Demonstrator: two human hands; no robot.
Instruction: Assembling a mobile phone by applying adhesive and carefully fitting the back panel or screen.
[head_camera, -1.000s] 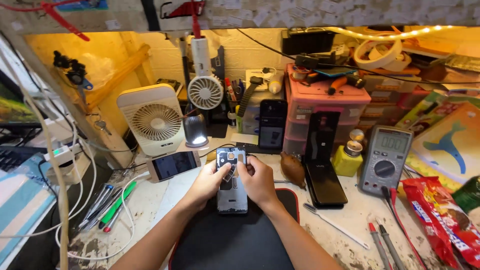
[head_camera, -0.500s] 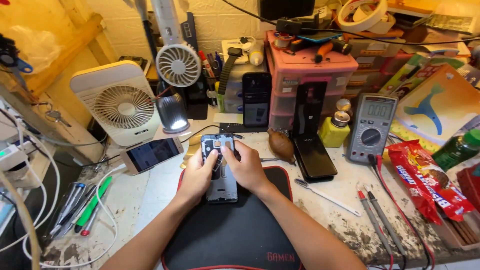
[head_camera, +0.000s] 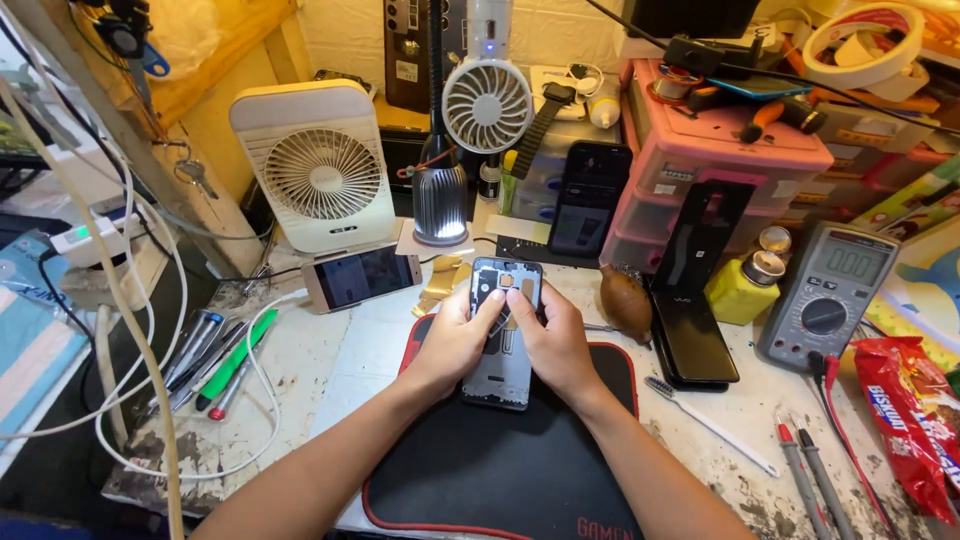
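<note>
Clearly we pinch the thin, rigid, opened grey phone body (head_camera: 503, 335) by its edges, left hand (head_camera: 455, 340) and right hand (head_camera: 555, 345), since its exposed insides look fragile.

Cluttered white workbench (head_camera: 330, 370), pale wall (head_camera: 570, 30) behind, small lit desk lamp (head_camera: 440, 205).

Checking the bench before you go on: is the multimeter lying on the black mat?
No, the multimeter lies on the bare table at the right, apart from the black mat.

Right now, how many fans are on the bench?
2. A square white fan stands at the back left; a small round fan is mounted to its right, above the lamp. Clutter may hide others.
</note>
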